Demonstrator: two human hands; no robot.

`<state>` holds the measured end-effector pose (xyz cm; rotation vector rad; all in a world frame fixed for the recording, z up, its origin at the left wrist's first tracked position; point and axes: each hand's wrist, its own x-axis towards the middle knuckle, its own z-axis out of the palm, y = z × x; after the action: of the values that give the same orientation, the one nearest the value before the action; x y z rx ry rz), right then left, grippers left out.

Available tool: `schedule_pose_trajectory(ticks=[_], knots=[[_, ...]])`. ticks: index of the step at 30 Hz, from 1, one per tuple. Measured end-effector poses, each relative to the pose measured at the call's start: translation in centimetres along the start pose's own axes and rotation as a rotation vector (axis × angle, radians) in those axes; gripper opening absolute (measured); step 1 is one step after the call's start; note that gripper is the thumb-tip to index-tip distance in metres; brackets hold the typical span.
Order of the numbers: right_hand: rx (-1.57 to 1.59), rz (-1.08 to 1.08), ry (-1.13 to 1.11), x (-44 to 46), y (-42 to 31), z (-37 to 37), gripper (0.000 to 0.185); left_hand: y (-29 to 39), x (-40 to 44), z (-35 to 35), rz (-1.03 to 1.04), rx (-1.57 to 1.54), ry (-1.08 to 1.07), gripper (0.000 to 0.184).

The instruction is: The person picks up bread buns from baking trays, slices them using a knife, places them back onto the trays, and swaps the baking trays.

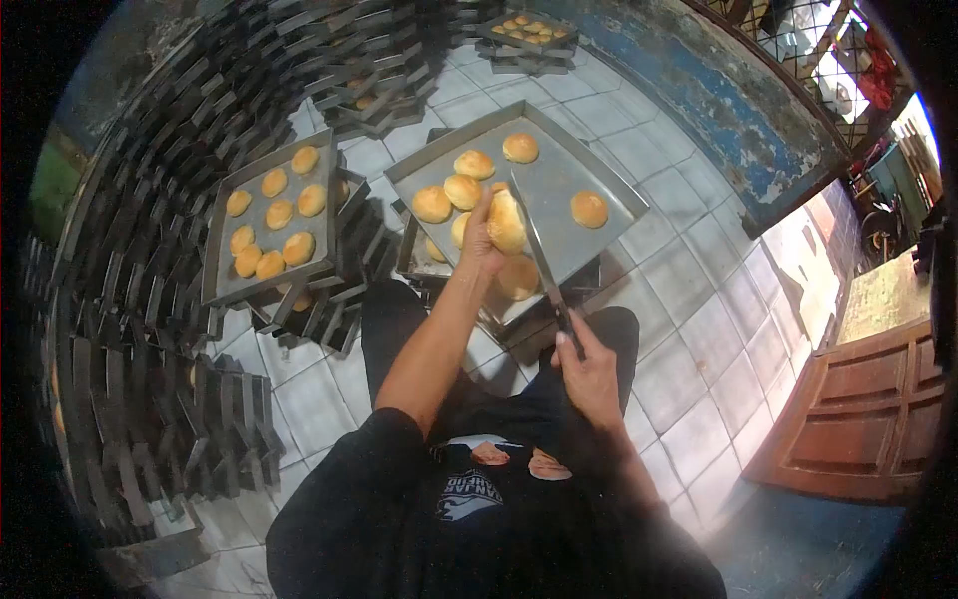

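My left hand [483, 238] is closed around a golden-brown bun [507, 224], held up over a metal baking tray [569, 150]. In my right hand [587, 364] is a long knife [540, 250], gripped by its dark handle. The blade points away from me and lies along the right side of the held bun; whether it has cut in I cannot tell. Several more buns rest on the tray, among them a bun [589, 209] at the right and a bun [520, 148] at the far side. Another bun [517, 278] sits below the held one.
A second tray [222, 283] of buns stands on stacked trays at the left. Tall stacks of empty metal trays [160, 170] line the left side. At the back is another tray of buns [529, 30]. A brown wooden door [848, 419] is at the right, above white floor tiles [689, 290].
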<state>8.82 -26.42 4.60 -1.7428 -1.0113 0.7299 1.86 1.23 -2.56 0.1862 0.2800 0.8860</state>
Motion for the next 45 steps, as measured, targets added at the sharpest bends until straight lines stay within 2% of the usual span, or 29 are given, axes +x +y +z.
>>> schedule_pose_trajectory(ticks=[3, 4, 7, 11, 15, 16, 19, 21, 23, 27, 29, 32, 35, 37, 39, 41, 43, 45], knots=[[0.011, 0.06, -0.024, -0.7, 2.1, 0.0, 0.047, 0.1, -0.7, -0.2, 0.022, 0.175, 0.052, 0.033], [0.023, 0.068, 0.003, -0.1, 0.7, -0.1, 0.046, -0.7, -1.5, -0.3, -0.007, 0.256, -0.001, 0.03], [0.036, 0.08, 0.001, 2.6, -2.3, -0.5, 0.045, -3.8, -2.4, 0.2, -0.007, 0.246, -0.064, 0.027], [0.0, 0.026, -0.048, 1.0, -2.5, -0.8, 0.047, -0.8, -1.0, -0.3, -0.003, 0.195, -0.018, 0.023], [0.103, 0.113, -0.05, -0.4, -0.4, 0.0, 0.046, -0.4, -2.0, -1.1, -0.003, 0.363, -0.048, 0.032], [0.15, 0.052, -0.021, 0.3, -0.7, 0.2, 0.045, -1.2, -2.5, -1.0, -0.066, 0.382, -0.11, 0.033], [0.105, 0.075, -0.073, 3.4, -2.4, -0.4, 0.045, -3.2, -4.2, 1.9, -0.081, 0.288, -0.085, 0.033], [0.054, 0.082, -0.094, 2.9, -2.4, -0.8, 0.045, -2.1, -2.4, 0.7, -0.052, 0.243, -0.128, 0.034], [0.002, 0.091, -0.124, 1.4, -1.7, -0.9, 0.045, -0.1, -0.5, -2.2, -0.04, 0.242, -0.08, 0.026], [0.105, 0.181, -0.152, -1.3, -0.7, -0.4, 0.047, 0.2, -2.6, -0.9, -0.048, 0.322, -0.023, 0.021], [0.09, 0.118, -0.099, 0.6, -1.1, 0.0, 0.046, -2.0, -2.7, -1.9, -0.105, 0.311, -0.046, 0.02], [0.049, 0.127, -0.107, 3.6, -2.4, -0.3, 0.045, -3.9, -2.7, -1.6, -0.08, 0.348, -0.091, 0.024], [-0.027, 0.055, -0.115, 2.4, -2.0, -0.6, 0.046, -1.3, -2.2, -0.3, -0.005, 0.353, -0.049, 0.021], [0.006, 0.179, -0.144, -0.3, -1.0, -0.8, 0.047, 0.3, -2.0, -0.8, 0.011, 0.404, -0.042, 0.021], [0.041, 0.178, -0.151, -1.0, 0.2, -0.4, 0.048, 0.7, -3.0, -0.3, 0.013, 0.443, -0.094, 0.023], [0.068, 0.112, -0.09, -0.3, 0.2, 0.3, 0.046, -1.5, -3.6, -1.4, -0.009, 0.522, -0.014, 0.025], [0.049, 0.145, -0.092, 2.1, -1.0, 0.1, 0.046, -3.3, -3.4, -2.2, -0.115, 0.528, -0.123, 0.029], [0.032, 0.016, -0.086, 3.8, -0.7, 0.4, 0.045, -3.5, -3.1, -1.9, -0.106, 0.541, -0.109, 0.029]])
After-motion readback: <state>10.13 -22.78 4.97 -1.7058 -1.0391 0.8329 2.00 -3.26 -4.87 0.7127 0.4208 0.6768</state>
